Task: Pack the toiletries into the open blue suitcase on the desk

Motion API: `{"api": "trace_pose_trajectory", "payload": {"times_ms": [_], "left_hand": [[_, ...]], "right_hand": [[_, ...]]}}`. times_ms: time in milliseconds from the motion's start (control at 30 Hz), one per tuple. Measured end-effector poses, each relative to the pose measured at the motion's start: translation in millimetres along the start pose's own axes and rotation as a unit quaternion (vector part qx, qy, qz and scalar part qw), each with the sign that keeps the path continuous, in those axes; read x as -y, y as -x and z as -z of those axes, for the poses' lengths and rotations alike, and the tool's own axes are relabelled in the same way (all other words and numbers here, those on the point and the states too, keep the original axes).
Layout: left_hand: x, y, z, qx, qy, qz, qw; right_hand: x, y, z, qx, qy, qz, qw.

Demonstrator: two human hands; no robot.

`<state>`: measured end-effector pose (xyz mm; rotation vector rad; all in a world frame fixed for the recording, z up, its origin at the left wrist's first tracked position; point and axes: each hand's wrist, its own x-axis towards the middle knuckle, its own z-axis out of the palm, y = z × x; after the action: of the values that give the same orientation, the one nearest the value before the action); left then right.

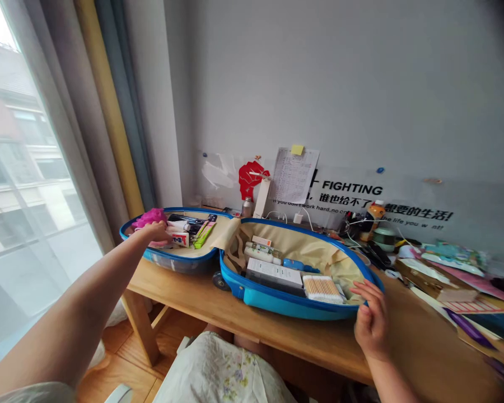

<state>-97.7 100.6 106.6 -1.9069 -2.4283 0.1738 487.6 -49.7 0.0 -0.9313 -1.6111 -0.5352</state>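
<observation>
A small blue suitcase (294, 307) lies spread open on the desk, its two halves side by side. My left hand (155, 232) reaches down into the left half, against a bright pink bundle (150, 218); its fingertips are mostly hidden. Beside it are a white toothpaste box (180, 239), a green packet (204, 235) and dark slim packs. At the right half's rim, my right hand (372, 316) rests with fingers stretched over the edge. Inside that half are a clear box of cotton swabs (321, 287), a white-and-grey box (274, 273), a blue bottle (298, 265) and a white bottle (262, 254).
The wooden desk (407, 336) runs along a grey wall with a pinned paper sheet (294, 174). On the right lie papers, cables, an orange-labelled bottle (374, 211) and a purple item (468, 328). A curtained window is at the left.
</observation>
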Motion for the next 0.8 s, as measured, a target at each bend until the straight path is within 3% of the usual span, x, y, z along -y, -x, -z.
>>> {"api": "trace_pose_trajectory", "payload": {"times_ms": [100,200,367,433,567,667,800], "left_hand": [[-9.8,4.5,21.0,-0.026,0.007,-0.015,1.0],[-35.5,11.9,46.3,-0.052,0.019,-0.046,0.997],[-119.5,40.7,69.5,-0.093,0.035,-0.18,0.979],[-157.7,54.3,67.7,-0.106,0.028,-0.3,0.948],[-215.7,68.7,51.6,-0.085,0.03,-0.394,0.915],[-236.8,65.5,37.0,-0.059,0.036,-0.439,0.896],[-244.9,54.0,19.8,-0.033,0.055,-0.476,0.877]], "right_hand": [[0.1,-0.2,0.5,0.003,-0.001,-0.007,1.0],[1.2,-0.6,1.0,0.009,0.005,-0.002,1.0],[4.0,-1.7,1.5,0.009,0.008,0.001,1.0],[4.5,-1.7,1.5,0.006,0.005,-0.004,1.0],[4.4,-1.0,1.5,0.005,0.0,-0.002,1.0],[4.2,-0.4,1.8,0.007,0.001,-0.002,1.0],[3.6,0.2,2.2,0.009,0.002,-0.006,1.0]]}}
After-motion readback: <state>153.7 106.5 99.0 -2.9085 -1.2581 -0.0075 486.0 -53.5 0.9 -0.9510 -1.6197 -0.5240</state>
